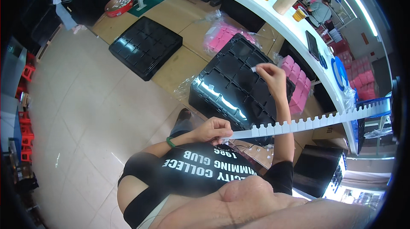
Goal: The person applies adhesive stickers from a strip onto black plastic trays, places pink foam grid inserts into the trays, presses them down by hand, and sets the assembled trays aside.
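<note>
My left hand point(212, 129) pinches the near end of a long pale strip point(299, 125) with evenly notched teeth along its upper edge. The strip stretches off to the right, passing over my right forearm. Between the thumb and fingers of my right hand point(273, 77) is a small white piece point(254, 69); whether it is a label or a bit of plastic I cannot tell. That hand is just above a black plastic crate point(228, 64), whose top is divided into square panels. A tiny white square point(211, 87) shows near the crate's left edge.
Another black crate point(147, 45) lies on cardboard at the left. Pink moulded blocks point(294, 77) and a plastic-wrapped pink bundle point(226, 34) flank the nearer crate. A white curved table point(290, 26) holds two amber cups, a tan bottle and a phone. Red stools line the far left.
</note>
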